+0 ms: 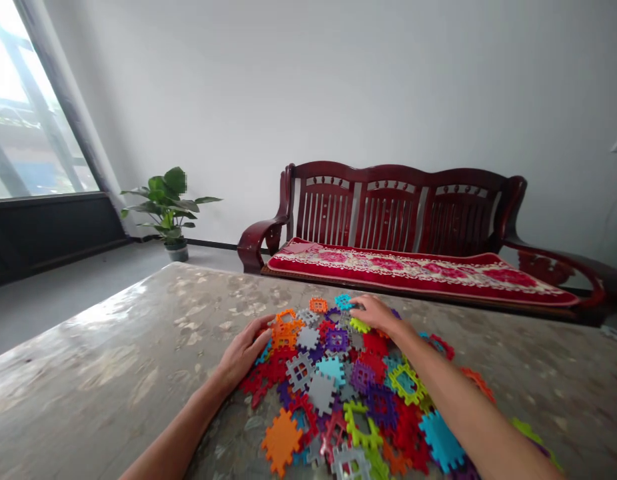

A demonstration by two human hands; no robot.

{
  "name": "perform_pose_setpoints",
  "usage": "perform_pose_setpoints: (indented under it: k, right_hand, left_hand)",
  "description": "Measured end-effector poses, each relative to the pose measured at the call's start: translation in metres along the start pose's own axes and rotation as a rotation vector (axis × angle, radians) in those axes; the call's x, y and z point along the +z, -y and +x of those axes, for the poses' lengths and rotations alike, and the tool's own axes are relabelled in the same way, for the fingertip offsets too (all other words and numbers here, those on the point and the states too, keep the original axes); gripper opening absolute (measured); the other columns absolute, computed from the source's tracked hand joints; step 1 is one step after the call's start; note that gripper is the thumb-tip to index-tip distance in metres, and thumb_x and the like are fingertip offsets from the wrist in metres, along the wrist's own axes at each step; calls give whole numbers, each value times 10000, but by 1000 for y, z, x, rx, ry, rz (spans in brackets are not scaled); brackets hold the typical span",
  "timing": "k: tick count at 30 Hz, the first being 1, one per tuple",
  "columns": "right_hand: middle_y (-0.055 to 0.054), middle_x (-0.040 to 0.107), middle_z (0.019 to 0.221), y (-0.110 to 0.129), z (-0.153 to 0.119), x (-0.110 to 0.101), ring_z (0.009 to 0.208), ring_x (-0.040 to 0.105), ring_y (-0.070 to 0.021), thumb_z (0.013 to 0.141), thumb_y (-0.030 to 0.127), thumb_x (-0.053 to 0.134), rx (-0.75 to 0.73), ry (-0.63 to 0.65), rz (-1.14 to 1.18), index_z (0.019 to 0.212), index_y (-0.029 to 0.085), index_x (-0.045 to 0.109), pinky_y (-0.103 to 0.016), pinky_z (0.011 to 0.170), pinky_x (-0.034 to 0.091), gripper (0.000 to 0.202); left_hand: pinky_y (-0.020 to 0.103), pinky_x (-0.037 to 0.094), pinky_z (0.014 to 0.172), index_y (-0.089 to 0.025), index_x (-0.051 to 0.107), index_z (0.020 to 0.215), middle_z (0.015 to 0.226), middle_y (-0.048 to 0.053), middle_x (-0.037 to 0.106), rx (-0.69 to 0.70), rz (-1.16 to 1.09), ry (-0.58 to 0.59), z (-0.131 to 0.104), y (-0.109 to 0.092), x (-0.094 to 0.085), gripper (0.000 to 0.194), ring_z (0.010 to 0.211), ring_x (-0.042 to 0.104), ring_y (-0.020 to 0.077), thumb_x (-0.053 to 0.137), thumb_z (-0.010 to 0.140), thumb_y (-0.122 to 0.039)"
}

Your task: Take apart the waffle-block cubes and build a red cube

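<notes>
A pile of flat plastic interlocking tiles with notched edges, in orange, red, grey, purple, turquoise and lime green, spreads in front of me. My left hand [246, 350] rests at the pile's left edge, fingers stretched toward the orange tiles [284, 335]. Its fingers lie beside a blue tile [263, 353] and grip nothing I can see. At the far side, my right hand [374, 313] reaches over the pile with fingers extended, close to a turquoise window tile [343, 302] and a lime green tile [360, 325]. My right forearm hides some tiles on the right.
The pile lies on a glossy, stone-patterned table [138, 353]. Beyond it stands a dark red wooden bench [388, 207] with a floral red cushion [413, 267]. A potted plant [171, 207] sits on the floor at left, near a window [28, 120].
</notes>
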State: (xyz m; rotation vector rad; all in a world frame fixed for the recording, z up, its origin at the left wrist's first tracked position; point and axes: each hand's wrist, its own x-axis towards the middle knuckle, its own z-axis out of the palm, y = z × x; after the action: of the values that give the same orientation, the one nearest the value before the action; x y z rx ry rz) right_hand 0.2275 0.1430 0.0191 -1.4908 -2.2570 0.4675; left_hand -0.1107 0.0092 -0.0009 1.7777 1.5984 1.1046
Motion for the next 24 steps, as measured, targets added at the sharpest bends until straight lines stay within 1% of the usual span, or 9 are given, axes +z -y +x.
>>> perform_pose_setpoints:
  k: [4, 8, 11, 13, 15, 18, 20, 22, 24]
  right_hand:
    - [-46, 736, 1110, 25, -18, 3, 1046, 661, -240, 771, 248, 606, -15, 7, 82, 1075, 224, 734, -352, 933, 490, 331]
    - [-31, 742, 1098, 53, -38, -4, 1015, 676, -214, 794, 226, 563, -54, 48, 197, 1073, 221, 730, -323, 911, 502, 325]
    - [-48, 746, 1075, 68, -50, -19, 994, 682, -232, 832, 334, 573, -125, 184, 386, 1051, 201, 734, -359, 913, 504, 303]
    - [-67, 748, 1054, 72, -50, -28, 961, 693, -238, 873, 448, 535, -135, 284, 526, 1043, 188, 728, -381, 883, 522, 366]
    - [-84, 740, 1069, 71, -43, -31, 904, 711, -220, 929, 487, 432, -72, 278, 589, 1090, 179, 699, -367, 816, 550, 439]
    - [-104, 713, 1135, 64, -22, -23, 876, 717, -194, 973, 351, 306, 75, 86, 398, 1192, 169, 641, -341, 775, 563, 439]
    - [-115, 684, 1201, 57, -5, -14, 1011, 682, -209, 946, 262, 333, 110, 0, 243, 1225, 161, 627, -359, 888, 529, 417]
    - [-121, 614, 1320, 53, 9, -4, 1213, 572, -239, 911, 245, 416, 95, -11, 161, 1273, 164, 607, -383, 1040, 427, 417]
    - [-120, 498, 1450, 53, 20, 5, 1358, 423, -266, 895, 287, 478, 77, 9, 80, 1347, 178, 557, -404, 1128, 311, 471]
  left_hand:
    - [372, 440, 1059, -209, 612, 1267, 1275, 66, 659, 3, 1, -7, 1, 3, 1, 532, 1186, 595, 244, 460, 873, -532]
    - [367, 450, 1047, -202, 614, 1264, 1260, 67, 668, 1, -2, -14, 2, 5, 2, 545, 1170, 605, 246, 463, 865, -541]
    - [366, 438, 1059, -198, 600, 1280, 1283, 68, 654, 7, -13, -1, 3, 6, 2, 543, 1187, 594, 243, 452, 879, -533]
    - [368, 437, 1058, -193, 596, 1286, 1288, 73, 650, 8, -14, 1, 3, 6, 2, 545, 1190, 591, 245, 448, 885, -530]
    - [372, 437, 1056, -198, 601, 1284, 1285, 72, 651, 6, 0, -6, 3, 4, 2, 541, 1193, 589, 250, 449, 885, -531]
    - [365, 425, 1066, -221, 611, 1277, 1294, 56, 648, 19, 19, -11, 2, 2, 1, 514, 1213, 576, 250, 452, 889, -518]
    - [356, 420, 1069, -228, 611, 1278, 1305, 52, 643, 33, 24, -4, 1, 2, 0, 497, 1222, 569, 245, 453, 893, -500]
    - [354, 412, 1076, -230, 607, 1281, 1317, 53, 633, 44, 35, 2, 1, 3, 1, 486, 1228, 561, 240, 455, 898, -488]
    - [358, 396, 1088, -239, 601, 1284, 1329, 48, 622, 49, 54, 7, 1, 4, 1, 479, 1230, 556, 237, 455, 904, -489]
